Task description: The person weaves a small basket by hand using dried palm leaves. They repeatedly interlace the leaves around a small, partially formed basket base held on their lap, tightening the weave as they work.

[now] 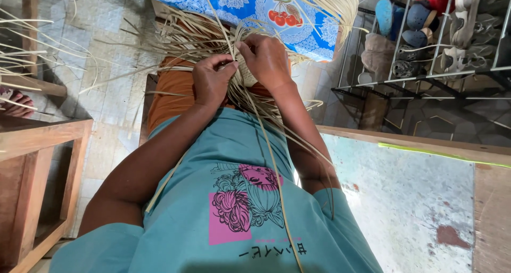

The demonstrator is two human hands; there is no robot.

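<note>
Both hands closed: my left hand [213, 81] and right hand [266, 60] pinch pale straw strips [250, 100] at the small woven piece [246, 73] above my lap. Risk: loose strands tangling, or a dry strip snapping under tight bending.

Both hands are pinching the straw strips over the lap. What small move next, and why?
Probably draw the strip pinched by the left hand sideways under the right hand, since both grip the small woven patch and loose strips fan outward, unwoven.
</note>
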